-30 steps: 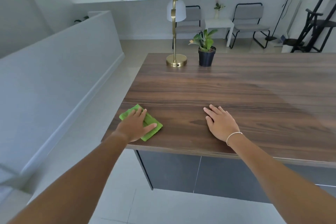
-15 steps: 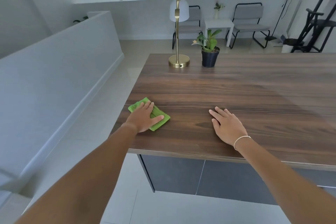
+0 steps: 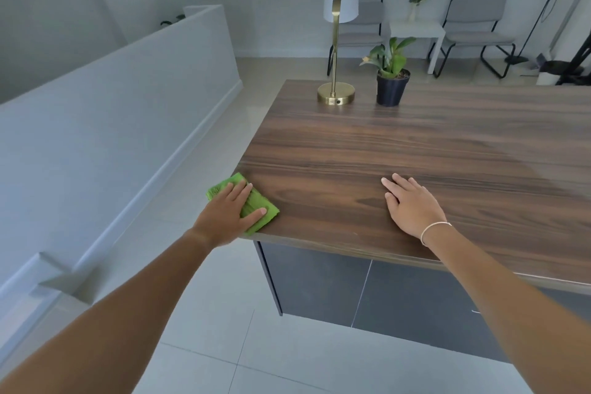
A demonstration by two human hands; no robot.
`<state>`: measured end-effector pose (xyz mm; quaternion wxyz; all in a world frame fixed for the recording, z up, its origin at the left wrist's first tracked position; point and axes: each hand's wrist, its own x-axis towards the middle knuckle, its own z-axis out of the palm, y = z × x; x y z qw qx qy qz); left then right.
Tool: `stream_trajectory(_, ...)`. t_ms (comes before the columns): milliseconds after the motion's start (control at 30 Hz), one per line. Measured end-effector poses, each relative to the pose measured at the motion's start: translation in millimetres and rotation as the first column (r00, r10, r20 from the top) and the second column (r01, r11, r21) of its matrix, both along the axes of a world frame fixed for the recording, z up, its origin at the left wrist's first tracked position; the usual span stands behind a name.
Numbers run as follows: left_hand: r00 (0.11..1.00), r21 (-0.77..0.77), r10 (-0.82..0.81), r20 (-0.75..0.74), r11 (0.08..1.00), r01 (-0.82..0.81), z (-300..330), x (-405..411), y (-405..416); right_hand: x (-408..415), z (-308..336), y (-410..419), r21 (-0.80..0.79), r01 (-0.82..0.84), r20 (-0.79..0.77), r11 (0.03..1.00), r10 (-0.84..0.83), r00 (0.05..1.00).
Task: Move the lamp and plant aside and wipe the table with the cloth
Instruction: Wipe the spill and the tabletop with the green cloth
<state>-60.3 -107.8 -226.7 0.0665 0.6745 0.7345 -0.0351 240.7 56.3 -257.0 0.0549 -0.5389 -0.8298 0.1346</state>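
Fingers (image 3: 243, 190) of my left hand (image 3: 228, 214) spread flat, pressing the green cloth (image 3: 257, 205) onto the table (image 3: 367, 150) at its near left corner; nothing gripped, only pinned under the palm. Part of the cloth overhangs the left edge.

Right hand (image 3: 412, 205) lies palm down on bare wood near the front edge, fingers loosely open, holding nothing. Looks like a brace while I lean.

Head view, far end: lamp (image 3: 335, 96) stands upright near the far left corner; plant (image 3: 391, 86) in its dark pot just beside it on the right, not touching.

Progress, as I judge it: both items sit off to one corner, so the moving-aside step seems done. Wiping is under way at the near left corner. Cannot tell from the wood which parts are already wiped; the wide middle and right side may remain.
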Motion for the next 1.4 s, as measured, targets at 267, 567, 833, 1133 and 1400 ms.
stream_trajectory(267, 0.99, 0.046, -0.001, 0.138, 0.999, -0.006, -14.4, 106.0, 44.3, 2.0, 1.3, 1.3, 0.02, -0.027, 0.011, 0.999, 0.027, 1.0)
stream_trajectory(567, 0.986, 0.06, -0.104, 0.132, 0.993, 0.097, -25.2, 103.7, 51.4, 4.1, 1.8, 2.8, 0.013, -0.039, 0.003, 0.999, 0.039, 0.999)
stream_trajectory(833, 0.998, 0.055, 0.008, 0.064, 0.998, -0.011, -18.9, 50.8, 32.2, 1.9, 1.1, 5.2, 0.038, -0.031, -0.01, 0.999, 0.031, 0.999)
stream_trajectory(1133, 0.979, 0.108, -0.135, 0.155, 0.987, 0.119, -29.4, 135.0, 37.2, 1.1, -2.5, 1.0, 0.028, -0.03, 0.001, 0.999, 0.03, 1.0)
stream_trajectory(1400, 0.987, 0.039, 0.101, 0.127, 0.994, -0.107, -15.4, 18.5, 2.6, 2.2, -2.0, 1.1, 0.026, -0.02, -0.004, 0.999, 0.02, 1.0)
